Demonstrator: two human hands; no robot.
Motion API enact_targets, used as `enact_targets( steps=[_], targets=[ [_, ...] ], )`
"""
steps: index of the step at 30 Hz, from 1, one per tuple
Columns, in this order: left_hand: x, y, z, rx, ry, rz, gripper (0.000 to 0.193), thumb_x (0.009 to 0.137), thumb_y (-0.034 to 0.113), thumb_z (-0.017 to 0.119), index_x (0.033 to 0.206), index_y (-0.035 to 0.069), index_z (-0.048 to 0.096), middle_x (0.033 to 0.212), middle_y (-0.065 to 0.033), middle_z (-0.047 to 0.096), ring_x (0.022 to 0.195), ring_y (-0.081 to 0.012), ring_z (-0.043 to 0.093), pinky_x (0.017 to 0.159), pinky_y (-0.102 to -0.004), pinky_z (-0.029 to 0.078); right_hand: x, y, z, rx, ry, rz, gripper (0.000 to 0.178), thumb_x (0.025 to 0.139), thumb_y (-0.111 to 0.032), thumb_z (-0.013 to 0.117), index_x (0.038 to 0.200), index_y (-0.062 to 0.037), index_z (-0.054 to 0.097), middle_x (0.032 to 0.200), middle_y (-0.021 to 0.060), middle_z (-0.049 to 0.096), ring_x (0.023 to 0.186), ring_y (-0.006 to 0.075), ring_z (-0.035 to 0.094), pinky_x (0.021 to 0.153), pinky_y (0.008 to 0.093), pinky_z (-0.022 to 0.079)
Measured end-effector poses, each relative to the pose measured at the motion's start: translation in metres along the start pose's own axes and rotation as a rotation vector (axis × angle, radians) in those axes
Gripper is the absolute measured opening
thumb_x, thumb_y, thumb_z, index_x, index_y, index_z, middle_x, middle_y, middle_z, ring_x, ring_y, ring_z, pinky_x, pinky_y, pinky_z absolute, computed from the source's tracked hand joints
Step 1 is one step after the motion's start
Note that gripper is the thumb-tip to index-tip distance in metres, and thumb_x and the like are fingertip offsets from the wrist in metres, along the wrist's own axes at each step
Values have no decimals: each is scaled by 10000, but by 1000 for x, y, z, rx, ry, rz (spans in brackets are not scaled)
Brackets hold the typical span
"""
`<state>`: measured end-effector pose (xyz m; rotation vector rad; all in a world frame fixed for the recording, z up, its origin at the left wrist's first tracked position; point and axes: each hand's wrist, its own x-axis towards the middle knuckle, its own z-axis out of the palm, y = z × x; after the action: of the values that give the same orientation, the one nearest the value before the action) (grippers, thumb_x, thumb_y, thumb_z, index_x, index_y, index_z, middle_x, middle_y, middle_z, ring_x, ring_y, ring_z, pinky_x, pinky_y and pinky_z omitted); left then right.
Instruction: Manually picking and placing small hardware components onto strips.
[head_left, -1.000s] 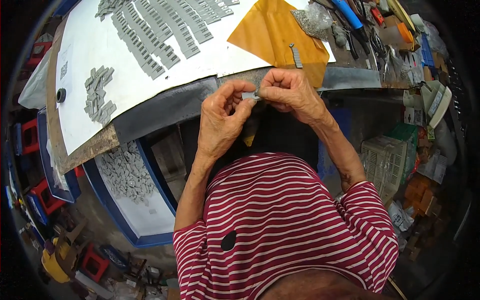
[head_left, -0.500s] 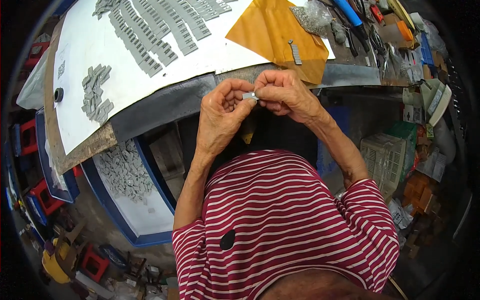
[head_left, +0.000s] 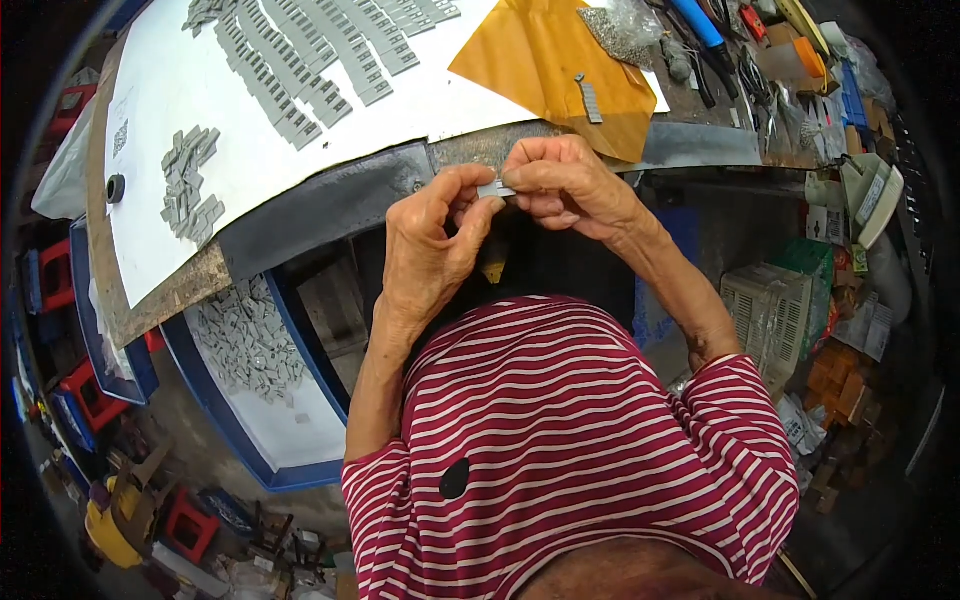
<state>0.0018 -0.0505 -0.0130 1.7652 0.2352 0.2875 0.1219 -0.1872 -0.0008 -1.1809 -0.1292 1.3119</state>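
Just off the table's near edge, a small flat grey piece (head_left: 489, 189) is held between my two hands. My left hand (head_left: 432, 225) pinches its left end between thumb and forefinger. At its right end, the thumb and forefinger of my right hand (head_left: 572, 190) close on something small that I cannot make out. Rows of similar grey pieces (head_left: 281, 75) lie on the white sheet (head_left: 270, 175) at the far left. Closer in, a loose heap of grey pieces (head_left: 190, 185) lies near the sheet's left side.
An orange-brown paper sheet (head_left: 530, 60) holds a short grey strip (head_left: 589, 100) and a bag of small metal parts (head_left: 612, 42). Pliers and other tools (head_left: 700, 60) crowd the far right. Below the table at left, a blue tray (head_left: 285, 478) contains many grey pieces.
Both hands have shifted slightly left with the grey piece. My left thumb and forefinger have moved along it, and my right fingertips stay at its right end.
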Motion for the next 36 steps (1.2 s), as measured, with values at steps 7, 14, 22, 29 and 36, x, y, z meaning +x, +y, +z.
enact_targets(
  steps=[7,14,22,29,36],
  targets=[
    [1,-1,-4,48,15,37,182,767,33,629,945,3,600,692,-22,585,612,-63,538,550,-187,438,-1,2,3,-17,1,-69,130,826,-123,556,806,3,531,675,43,535,484,39,421,385,170,319],
    [-1,2,-4,122,38,65,173,764,21,625,930,-13,591,688,-35,580,605,-77,541,546,-200,436,0,9,11,-220,96,-213,91,821,-87,542,831,3,531,655,39,535,457,32,410,366,174,324],
    [7,3,-15,390,139,410,170,694,-21,629,854,-4,572,818,-129,557,689,-264,563,607,-317,457,7,-1,26,-341,185,-247,78,775,-59,547,767,19,541,597,34,518,441,59,441,367,191,334],
    [14,8,-31,489,93,424,206,666,-12,625,857,5,549,805,-128,544,750,-303,546,653,-370,437,16,-3,33,-270,160,-287,107,819,-82,551,777,15,531,576,29,514,432,63,445,393,179,352],
    [27,4,-67,470,151,405,174,669,17,612,835,24,559,796,-121,541,734,-294,537,648,-360,426,29,-10,43,-250,126,-308,208,880,-157,501,935,32,570,710,30,546,535,60,486,450,186,417]
  ],
)
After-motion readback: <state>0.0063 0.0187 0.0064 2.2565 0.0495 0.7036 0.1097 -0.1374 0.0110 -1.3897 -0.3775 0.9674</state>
